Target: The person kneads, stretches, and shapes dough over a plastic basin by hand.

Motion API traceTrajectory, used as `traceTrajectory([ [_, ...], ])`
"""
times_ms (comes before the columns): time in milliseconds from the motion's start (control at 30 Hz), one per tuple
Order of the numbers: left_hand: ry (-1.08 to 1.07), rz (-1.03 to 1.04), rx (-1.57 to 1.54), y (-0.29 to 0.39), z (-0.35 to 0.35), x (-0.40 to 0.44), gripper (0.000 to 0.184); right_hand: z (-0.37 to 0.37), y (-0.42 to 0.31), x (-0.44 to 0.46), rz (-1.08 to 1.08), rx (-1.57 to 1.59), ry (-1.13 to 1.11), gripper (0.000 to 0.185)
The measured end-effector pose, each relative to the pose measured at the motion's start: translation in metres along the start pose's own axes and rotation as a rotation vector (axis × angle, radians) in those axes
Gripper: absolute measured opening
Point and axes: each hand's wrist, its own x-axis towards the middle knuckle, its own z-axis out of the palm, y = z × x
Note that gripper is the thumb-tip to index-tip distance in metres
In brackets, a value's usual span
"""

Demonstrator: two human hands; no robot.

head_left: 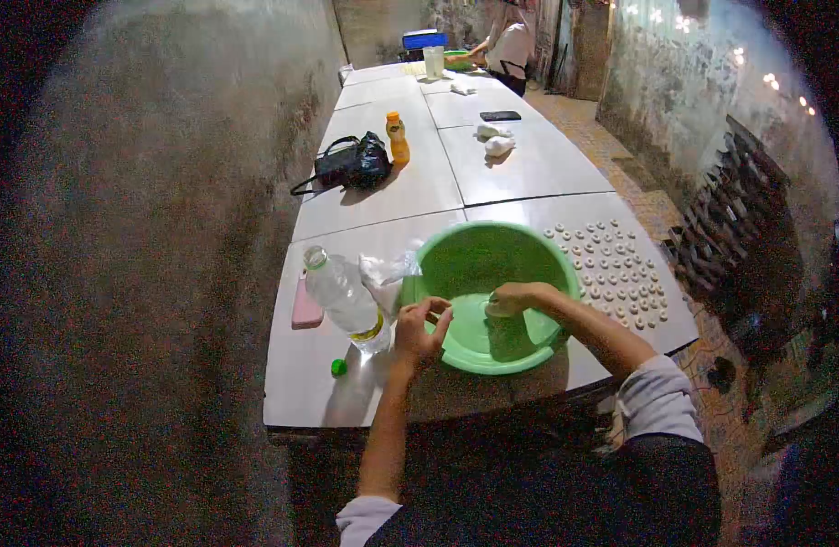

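A large green basin (497, 363) stands at the near part of the white table. Into it reaches my right hand (512, 299), its fingers curled low inside; what they hold, if anything, is hidden. My left hand (422, 330) is at the basin's left rim, thumb and fingers curved with a gap between them and nothing visible in it. Left of that hand is a clear plastic bottle (345, 301) without its cap, and a green cap (338, 367) lies near its base. Many small pale ring-shaped pieces (611, 273) lie in rows right of the basin.
Behind the bottle are a pink case (306, 305) and a crumpled white bag (380, 272). Farther up the table (410, 202) lie a black bag (354, 164), an orange bottle (398, 139), white bundles (499, 146) and a phone (500, 116). A person (511, 44) stands at the far end.
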Motion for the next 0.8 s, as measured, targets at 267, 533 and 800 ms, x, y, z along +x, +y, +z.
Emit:
traceTrajectory([
  [267,-0.065,-0.030,-0.201,-0.020,0.004,0.001,0.033,-0.055,-0.072,-0.063,0.208,0.529,-0.220,0.039],
  [533,-0.059,0.057,-0.026,-0.017,-0.003,0.005,0.029,0.004,0.042,0.029,-0.522,0.648,0.411,0.032],
  [800,-0.070,-0.009,-0.097,-0.021,0.000,0.005,0.034,0.015,0.012,-0.010,-0.317,0.955,0.252,0.029],
])
